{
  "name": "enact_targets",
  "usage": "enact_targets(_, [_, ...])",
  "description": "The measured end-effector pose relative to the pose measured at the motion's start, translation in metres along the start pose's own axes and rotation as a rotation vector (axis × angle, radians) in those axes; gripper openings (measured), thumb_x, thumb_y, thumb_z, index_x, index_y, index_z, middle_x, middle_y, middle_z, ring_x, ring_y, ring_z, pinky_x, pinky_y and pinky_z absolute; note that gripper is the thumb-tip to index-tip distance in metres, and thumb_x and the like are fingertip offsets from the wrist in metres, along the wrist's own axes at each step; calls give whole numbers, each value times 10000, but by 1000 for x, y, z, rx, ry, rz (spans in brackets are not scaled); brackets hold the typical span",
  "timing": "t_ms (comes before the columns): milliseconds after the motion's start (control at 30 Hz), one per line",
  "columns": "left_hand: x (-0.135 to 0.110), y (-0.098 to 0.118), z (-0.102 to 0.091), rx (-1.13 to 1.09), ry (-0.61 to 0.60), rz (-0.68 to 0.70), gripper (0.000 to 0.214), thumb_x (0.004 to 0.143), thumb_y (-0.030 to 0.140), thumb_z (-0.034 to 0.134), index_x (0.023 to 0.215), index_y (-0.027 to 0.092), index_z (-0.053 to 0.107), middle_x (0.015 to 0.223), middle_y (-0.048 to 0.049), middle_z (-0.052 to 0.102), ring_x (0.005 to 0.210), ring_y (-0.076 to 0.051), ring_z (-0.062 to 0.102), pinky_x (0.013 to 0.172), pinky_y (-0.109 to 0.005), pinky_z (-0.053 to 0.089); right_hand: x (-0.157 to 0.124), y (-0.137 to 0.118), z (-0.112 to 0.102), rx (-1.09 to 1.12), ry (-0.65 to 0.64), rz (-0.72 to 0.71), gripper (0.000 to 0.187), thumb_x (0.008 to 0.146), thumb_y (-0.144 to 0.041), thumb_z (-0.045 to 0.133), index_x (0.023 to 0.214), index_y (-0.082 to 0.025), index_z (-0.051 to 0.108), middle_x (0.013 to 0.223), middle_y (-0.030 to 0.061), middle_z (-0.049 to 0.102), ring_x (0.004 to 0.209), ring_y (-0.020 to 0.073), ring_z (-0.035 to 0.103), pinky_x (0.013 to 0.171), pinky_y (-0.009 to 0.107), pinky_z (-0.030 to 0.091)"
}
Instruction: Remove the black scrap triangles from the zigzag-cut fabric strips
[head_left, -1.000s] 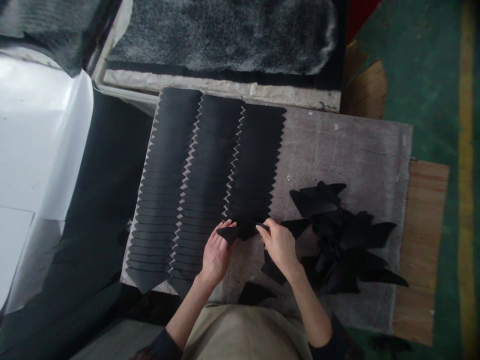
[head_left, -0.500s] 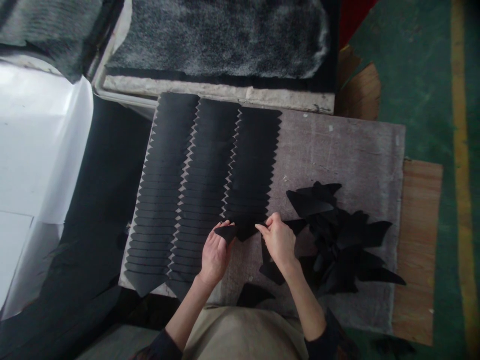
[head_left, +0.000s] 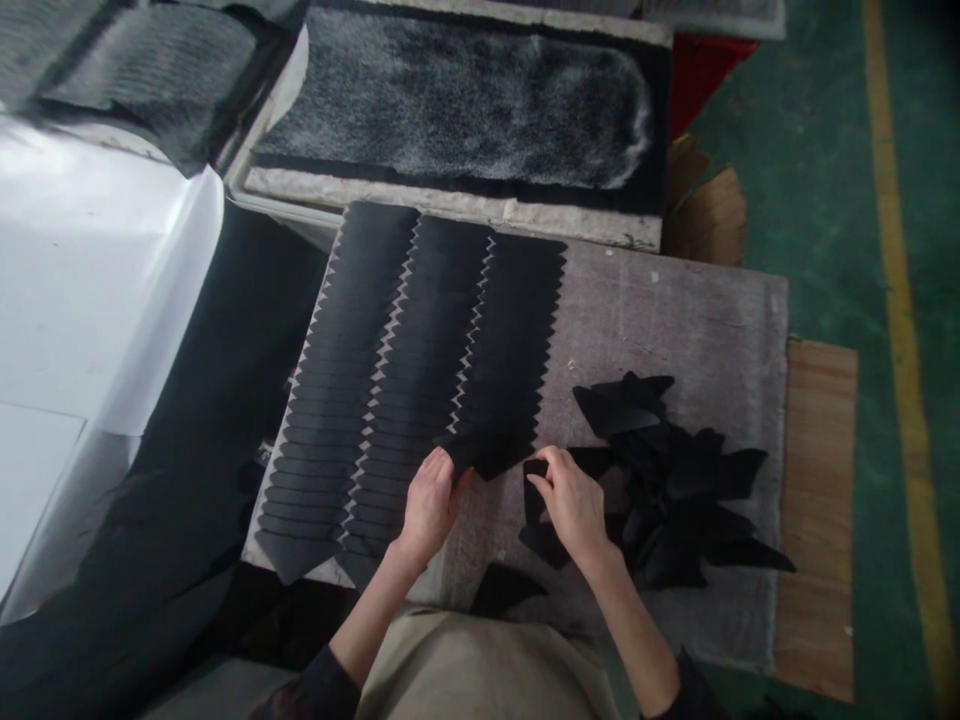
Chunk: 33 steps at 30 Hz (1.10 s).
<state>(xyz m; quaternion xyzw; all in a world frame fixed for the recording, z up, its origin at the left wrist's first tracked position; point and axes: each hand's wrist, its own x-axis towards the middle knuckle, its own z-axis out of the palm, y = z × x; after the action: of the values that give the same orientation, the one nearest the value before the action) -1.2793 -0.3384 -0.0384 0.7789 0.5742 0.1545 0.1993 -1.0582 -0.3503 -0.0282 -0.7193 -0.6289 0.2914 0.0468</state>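
The left hand (head_left: pixel 433 507) is half curled, thumb and fingers closed on the edge of a matte black piece (head_left: pixel 476 447), smooth and pointed, lying over the near end of the right-hand row (head_left: pixel 514 330), while the right hand (head_left: pixel 574 503) brings thumb and forefinger almost together; whether they grip anything, I cannot tell. That row and two matching rows (head_left: pixel 375 320) beside it overlap finely, their tips forming zigzag edges on the greyish board (head_left: pixel 675 325), where a loose heap of black pieces (head_left: pixel 679 470) sprawls at right.

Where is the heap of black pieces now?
In the head view, the heap of black pieces lies on the grey tabletop, mainly between the right hand and the wooden board on the right.
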Motion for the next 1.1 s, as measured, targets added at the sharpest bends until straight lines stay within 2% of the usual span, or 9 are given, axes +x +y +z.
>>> enact_targets(233, [0, -2, 1, 4, 19, 27, 181, 891, 203, 514, 1059, 158, 566, 1004, -116, 677, 978, -255, 634, 901, -455, 559, -6, 5, -8, -153, -54, -99, 218, 788, -260, 623, 972, -294, 512, 957, -3, 564, 850, 158, 621, 586, 258, 451])
enact_targets(400, [1, -1, -1, -26, 24, 13, 183, 894, 206, 509, 1058, 160, 576, 1007, -119, 681, 989, -257, 637, 895, -451, 559, 2, 6, -12, -154, -6, -209, 396, 739, -228, 682, 1082, -286, 491, 1092, 20, 561, 1002, 180, 581, 702, 283, 526])
enact_targets(500, [2, -2, -3, -118, 19, -22, 251, 899, 213, 505, 1141, 176, 563, 1099, -122, 682, 1070, -253, 626, 941, -444, 540, 10, 7, -14, -183, -39, -277, 392, 725, -222, 699, 1063, -279, 508, 1078, 16, 583, 972, 185, 574, 706, 299, 511])
enact_targets(633, [1, 0, -9, -266, 4, -133, 251, 893, 274, 530, 1117, 188, 604, 1156, -112, 682, 1093, -249, 623, 970, -423, 512, 17, 5, -19, -208, -115, -308, 259, 740, -180, 669, 958, -259, 553, 964, 6, 630, 877, 183, 576, 663, 303, 443])
enact_targets(767, [-1, 11, -22, -544, -50, -394, 238, 857, 370, 586, 975, 174, 648, 935, -57, 723, 856, -201, 663, 780, -320, 538, 9, 3, -34, -168, -189, -327, 82, 795, -170, 587, 766, -242, 564, 839, -8, 638, 836, 165, 585, 647, 292, 386])
enact_targets(867, [0, 21, -32, -864, -160, -529, 228, 866, 385, 570, 864, 167, 636, 716, -7, 690, 660, -140, 619, 641, -255, 501, -3, 11, -53, -9, -205, -275, 63, 837, -296, 555, 800, -254, 584, 844, -21, 652, 804, 130, 603, 669, 269, 400])
enact_targets(1000, [0, 28, -38, -1085, -304, -557, 228, 885, 381, 536, 840, 165, 593, 696, -3, 676, 559, -103, 558, 579, -239, 467, -15, 35, -73, 22, -229, -104, 122, 819, -398, 567, 814, -282, 605, 820, -33, 682, 755, 133, 647, 644, 267, 428])
enact_targets(1033, [-1, 29, -38, -1106, -341, -557, 226, 881, 386, 541, 843, 167, 585, 703, -4, 675, 541, -99, 546, 557, -237, 460, -16, 40, -75, -18, -200, -46, 118, 802, -395, 590, 848, -289, 611, 845, -18, 690, 756, 151, 656, 626, 278, 431])
enact_targets(1100, [-3, 29, -37, -1121, -432, -549, 229, 870, 400, 553, 862, 172, 578, 697, 0, 666, 513, -95, 526, 519, -231, 444, -17, 43, -75, -86, -71, 57, 232, 789, -390, 606, 1000, -294, 604, 1003, 46, 690, 781, 188, 662, 610, 312, 441])
